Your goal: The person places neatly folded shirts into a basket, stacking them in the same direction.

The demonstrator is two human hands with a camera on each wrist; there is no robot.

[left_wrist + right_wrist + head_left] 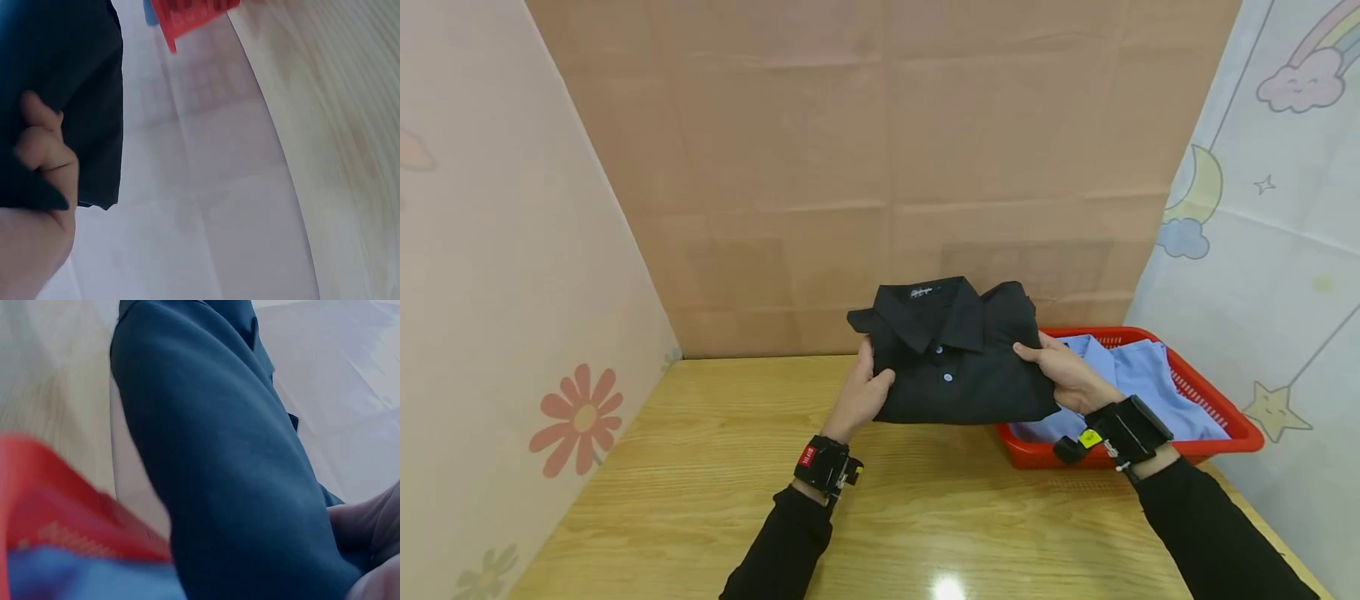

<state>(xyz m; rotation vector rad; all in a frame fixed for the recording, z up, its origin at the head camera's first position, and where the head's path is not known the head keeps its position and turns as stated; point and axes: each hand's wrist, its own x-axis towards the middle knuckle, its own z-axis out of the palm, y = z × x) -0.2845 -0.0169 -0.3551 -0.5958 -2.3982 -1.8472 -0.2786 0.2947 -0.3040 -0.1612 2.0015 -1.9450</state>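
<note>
A folded black shirt (970,375) is held up over the table, its collar at the top and two light buttons facing me. My left hand (862,392) grips its left edge, thumb on the front; the left wrist view shows curled fingers (47,137) against the dark cloth. On the opposite edge my right hand (1067,371) pinches the shirt, thumb in front and the other fingers hidden behind. In the right wrist view the shirt (219,450) fills the middle, with part of the right hand (369,537) at the lower right.
A red plastic basket (1246,435) stands at the right of the wooden table (685,467), behind my right wrist. Light blue folded shirts (1157,392) lie in it. Brown paper (880,167) covers the back, and patterned white sheets (1300,275) hang at both sides.
</note>
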